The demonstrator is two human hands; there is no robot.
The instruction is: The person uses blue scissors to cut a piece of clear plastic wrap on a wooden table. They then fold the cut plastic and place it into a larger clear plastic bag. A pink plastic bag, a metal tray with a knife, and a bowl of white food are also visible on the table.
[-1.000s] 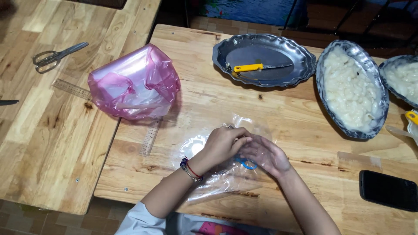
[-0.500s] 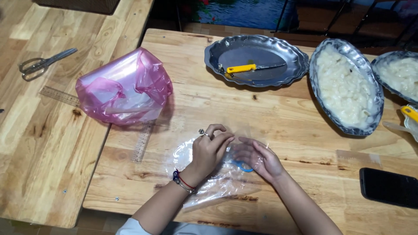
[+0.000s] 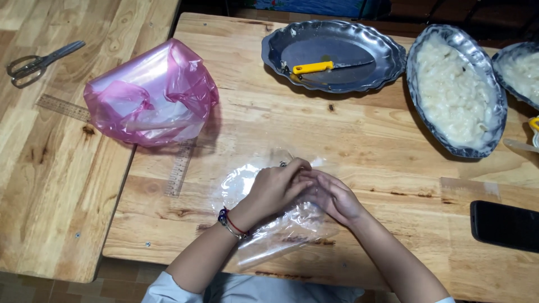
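Your left hand [image 3: 275, 188] and right hand [image 3: 331, 196] meet, fingers closed on a clear plastic bag [image 3: 269, 224], crumpled and glossy, lying flat near the wooden table [image 3: 359, 129] front edge. Beyond, one oval metal tray [image 3: 387, 56] holds a yellow-handled knife [image 3: 323, 67]; another tray [image 3: 418, 50] is filled with pale white food [image 3: 455, 90].

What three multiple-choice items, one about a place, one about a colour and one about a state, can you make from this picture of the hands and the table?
1. Where is the yellow-handled knife? A in a metal tray B on the floor C under the phone
2. What colour is the crumpled bag? A green B pink C black
3. How are the left hand and right hand? A far apart B raised high C together on clear plastic

A: it lies in the empty tray.
B: it is pink.
C: they touch there.
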